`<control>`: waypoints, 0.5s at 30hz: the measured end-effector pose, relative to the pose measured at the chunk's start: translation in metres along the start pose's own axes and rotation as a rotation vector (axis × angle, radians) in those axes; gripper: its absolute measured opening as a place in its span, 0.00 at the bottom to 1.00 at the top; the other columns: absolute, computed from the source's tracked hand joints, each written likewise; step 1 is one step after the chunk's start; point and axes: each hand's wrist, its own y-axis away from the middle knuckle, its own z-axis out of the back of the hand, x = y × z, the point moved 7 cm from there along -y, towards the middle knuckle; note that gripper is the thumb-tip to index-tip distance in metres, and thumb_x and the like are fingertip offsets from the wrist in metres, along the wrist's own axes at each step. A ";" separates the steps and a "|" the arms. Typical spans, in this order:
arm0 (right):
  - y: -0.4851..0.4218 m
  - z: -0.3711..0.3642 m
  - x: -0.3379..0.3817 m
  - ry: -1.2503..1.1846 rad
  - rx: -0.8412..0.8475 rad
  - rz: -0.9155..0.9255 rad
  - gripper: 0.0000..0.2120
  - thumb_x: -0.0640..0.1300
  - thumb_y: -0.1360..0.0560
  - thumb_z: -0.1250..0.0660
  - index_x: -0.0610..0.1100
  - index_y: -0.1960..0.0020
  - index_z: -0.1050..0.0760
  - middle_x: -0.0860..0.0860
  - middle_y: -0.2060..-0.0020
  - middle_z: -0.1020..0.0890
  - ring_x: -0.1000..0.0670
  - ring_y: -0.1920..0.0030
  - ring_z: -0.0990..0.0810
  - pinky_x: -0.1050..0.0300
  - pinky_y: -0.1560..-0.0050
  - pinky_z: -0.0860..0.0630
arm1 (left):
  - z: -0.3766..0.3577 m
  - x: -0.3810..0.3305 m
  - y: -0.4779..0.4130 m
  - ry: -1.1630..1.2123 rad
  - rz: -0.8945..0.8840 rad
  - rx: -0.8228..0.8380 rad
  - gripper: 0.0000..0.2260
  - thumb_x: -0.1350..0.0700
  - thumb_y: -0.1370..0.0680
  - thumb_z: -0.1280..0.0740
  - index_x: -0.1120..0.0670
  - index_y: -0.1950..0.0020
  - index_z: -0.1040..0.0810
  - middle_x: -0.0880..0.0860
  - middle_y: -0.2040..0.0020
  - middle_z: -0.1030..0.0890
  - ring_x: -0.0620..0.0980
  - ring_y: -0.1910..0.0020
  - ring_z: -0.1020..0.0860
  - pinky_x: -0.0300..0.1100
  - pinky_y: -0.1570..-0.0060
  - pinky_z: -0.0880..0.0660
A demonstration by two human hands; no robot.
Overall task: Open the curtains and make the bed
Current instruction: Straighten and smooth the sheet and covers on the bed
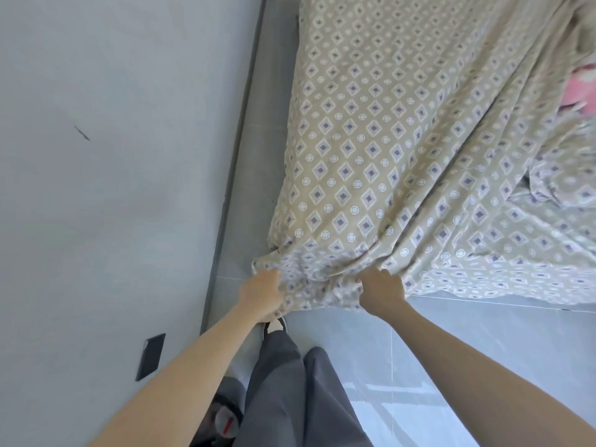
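A beige bed sheet [387,150] with a purple diamond and circle pattern covers the bed and hangs over its near corner. My left hand [261,293] grips the bunched sheet at the corner's left side. My right hand [382,293] grips a fold of the same sheet a little to the right. Between the two hands the cloth is gathered in creases, and long folds run from them up to the right across the bed. No curtains are in view.
A grey wall [113,156] with a dark skirting strip [238,150] runs close along the bed's left side, leaving a narrow floor gap. A pink item [580,91] lies at the right edge on the bed. My legs and a shoe [274,325] stand on grey floor tiles [451,350]. A black wall socket [151,356] is at lower left.
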 end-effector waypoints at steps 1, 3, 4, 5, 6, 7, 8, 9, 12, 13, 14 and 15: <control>0.006 0.009 -0.007 -0.020 -0.005 -0.011 0.21 0.41 0.25 0.42 0.49 0.32 0.32 0.48 0.37 0.28 0.46 0.34 0.32 0.50 0.37 0.34 | 0.013 -0.010 0.003 0.040 -0.014 -0.012 0.21 0.58 0.22 0.43 0.53 0.28 0.35 0.54 0.35 0.27 0.54 0.41 0.24 0.47 0.47 0.27; 0.015 0.024 -0.020 -0.048 -0.026 -0.031 0.20 0.42 0.24 0.43 0.50 0.32 0.33 0.48 0.37 0.28 0.46 0.34 0.32 0.50 0.38 0.35 | 0.036 -0.026 0.004 0.118 -0.036 -0.045 0.20 0.58 0.22 0.43 0.53 0.30 0.34 0.55 0.37 0.24 0.53 0.47 0.22 0.46 0.52 0.25; 0.023 0.034 -0.029 -0.076 -0.044 -0.048 0.20 0.42 0.23 0.43 0.50 0.32 0.33 0.48 0.36 0.28 0.46 0.34 0.32 0.50 0.38 0.34 | 0.050 -0.038 0.006 0.143 -0.055 -0.068 0.17 0.56 0.22 0.43 0.52 0.32 0.31 0.55 0.39 0.23 0.54 0.49 0.21 0.45 0.56 0.25; 0.029 0.043 -0.035 -0.099 -0.056 -0.060 0.20 0.42 0.23 0.43 0.50 0.31 0.33 0.48 0.36 0.28 0.46 0.34 0.32 0.51 0.39 0.34 | 0.061 -0.048 0.008 0.156 -0.066 -0.082 0.15 0.54 0.22 0.43 0.51 0.35 0.30 0.55 0.41 0.21 0.54 0.51 0.21 0.45 0.57 0.25; 0.037 0.055 -0.044 -0.128 -0.073 -0.079 0.20 0.43 0.23 0.44 0.50 0.31 0.34 0.48 0.37 0.28 0.46 0.35 0.32 0.50 0.39 0.34 | 0.075 -0.062 0.010 0.167 -0.081 -0.092 0.14 0.53 0.22 0.43 0.50 0.37 0.29 0.54 0.40 0.21 0.54 0.50 0.21 0.46 0.54 0.23; 0.041 0.063 -0.049 -0.146 -0.080 -0.091 0.20 0.43 0.23 0.44 0.50 0.31 0.34 0.48 0.37 0.28 0.46 0.35 0.31 0.50 0.38 0.34 | 0.083 -0.073 0.012 0.188 -0.091 -0.091 0.16 0.54 0.22 0.43 0.49 0.34 0.31 0.53 0.38 0.23 0.53 0.47 0.21 0.47 0.49 0.24; 0.048 0.075 -0.059 -0.179 -0.106 -0.114 0.20 0.43 0.23 0.44 0.50 0.30 0.34 0.48 0.37 0.27 0.46 0.35 0.31 0.50 0.38 0.35 | 0.097 -0.089 0.017 0.204 -0.112 -0.085 0.19 0.55 0.22 0.43 0.49 0.31 0.33 0.52 0.35 0.25 0.52 0.42 0.23 0.47 0.44 0.26; 0.055 0.085 -0.068 -0.216 -0.130 -0.135 0.21 0.43 0.23 0.43 0.51 0.31 0.34 0.48 0.37 0.27 0.46 0.35 0.31 0.50 0.38 0.35 | 0.108 -0.105 0.021 0.218 -0.138 -0.079 0.21 0.57 0.22 0.43 0.50 0.28 0.34 0.52 0.33 0.27 0.52 0.39 0.25 0.45 0.43 0.28; 0.079 0.115 -0.106 -0.338 -0.198 -0.215 0.20 0.43 0.23 0.43 0.51 0.32 0.32 0.48 0.38 0.26 0.46 0.35 0.30 0.49 0.37 0.35 | 0.145 -0.160 0.034 0.257 -0.239 -0.087 0.21 0.58 0.22 0.42 0.52 0.28 0.34 0.53 0.31 0.28 0.51 0.40 0.25 0.42 0.46 0.29; 0.089 0.123 -0.121 -0.379 -0.220 -0.246 0.20 0.43 0.23 0.43 0.51 0.32 0.31 0.48 0.38 0.26 0.46 0.35 0.31 0.49 0.37 0.35 | 0.158 -0.182 0.038 0.259 -0.273 -0.090 0.21 0.59 0.22 0.42 0.52 0.28 0.34 0.53 0.32 0.28 0.51 0.40 0.24 0.43 0.45 0.28; 0.099 0.131 -0.136 -0.415 -0.236 -0.273 0.20 0.42 0.23 0.43 0.51 0.32 0.31 0.48 0.38 0.26 0.46 0.34 0.31 0.48 0.36 0.35 | 0.168 -0.202 0.042 0.254 -0.308 -0.089 0.21 0.58 0.22 0.42 0.52 0.28 0.34 0.53 0.32 0.28 0.52 0.41 0.24 0.44 0.44 0.27; 0.106 0.137 -0.148 -0.443 -0.251 -0.294 0.20 0.42 0.23 0.43 0.51 0.32 0.31 0.48 0.38 0.26 0.46 0.34 0.31 0.48 0.35 0.36 | 0.174 -0.217 0.045 0.254 -0.329 -0.081 0.21 0.58 0.22 0.42 0.51 0.28 0.34 0.52 0.32 0.28 0.52 0.41 0.24 0.45 0.43 0.27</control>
